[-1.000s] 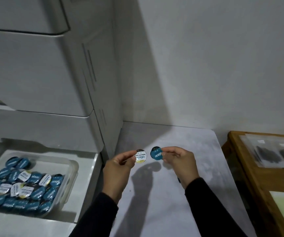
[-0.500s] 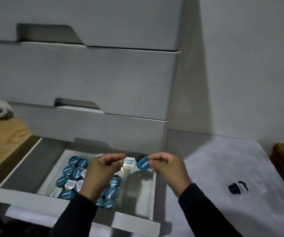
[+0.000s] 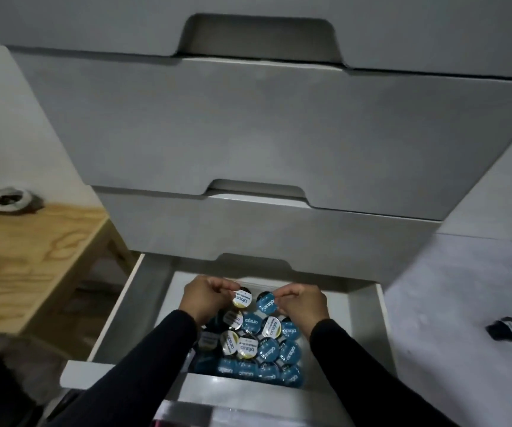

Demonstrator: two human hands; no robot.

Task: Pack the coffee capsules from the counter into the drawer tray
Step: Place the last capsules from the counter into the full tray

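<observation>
My left hand (image 3: 207,295) pinches a white-lidded capsule (image 3: 241,298) and my right hand (image 3: 302,302) pinches a blue-lidded capsule (image 3: 265,302). Both are held side by side above the far end of the clear tray (image 3: 305,359) inside the open bottom drawer (image 3: 368,331). Several blue and white capsules (image 3: 258,349) fill the tray below my hands. One dark capsule (image 3: 505,328) lies on its side on the grey counter (image 3: 451,303) to the right.
Closed grey drawers (image 3: 248,134) stack above the open one. A wooden table (image 3: 24,251) stands at the left with a grey bag (image 3: 8,200) on it. The drawer's front panel (image 3: 233,392) lies close to my forearms.
My view and both hands swung left from the counter to the drawer. The two held capsules now hover over the tray instead of over the counter.
</observation>
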